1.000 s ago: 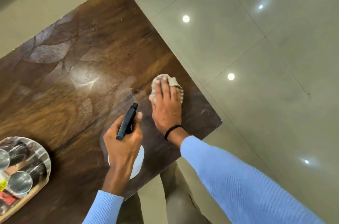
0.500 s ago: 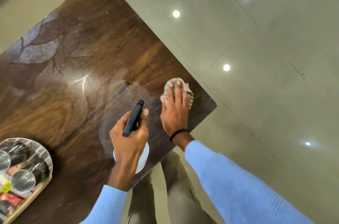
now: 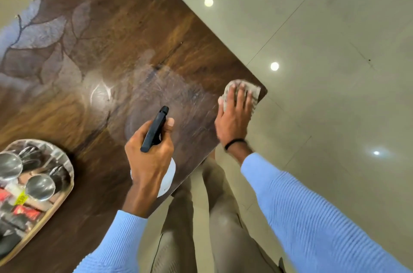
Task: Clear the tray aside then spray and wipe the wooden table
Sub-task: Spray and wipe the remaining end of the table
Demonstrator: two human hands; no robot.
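Right hand (image 3: 234,116) is pressed flat on the crumpled grey cloth (image 3: 242,91) at the dark wooden table (image 3: 134,38)'s near right corner; unwiped streaks lie to its left. Left hand (image 3: 149,156) grips the white spray bottle with black trigger head (image 3: 154,129), nozzle pointing away. I see the oval tray (image 3: 67,172) parked far left. Its packet labels are blurred, I think unreadable.

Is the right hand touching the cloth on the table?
Touching. The head view shows the right hand lying flat on the cloth, fingers spread over it, pressing it onto the wooden table near the corner.
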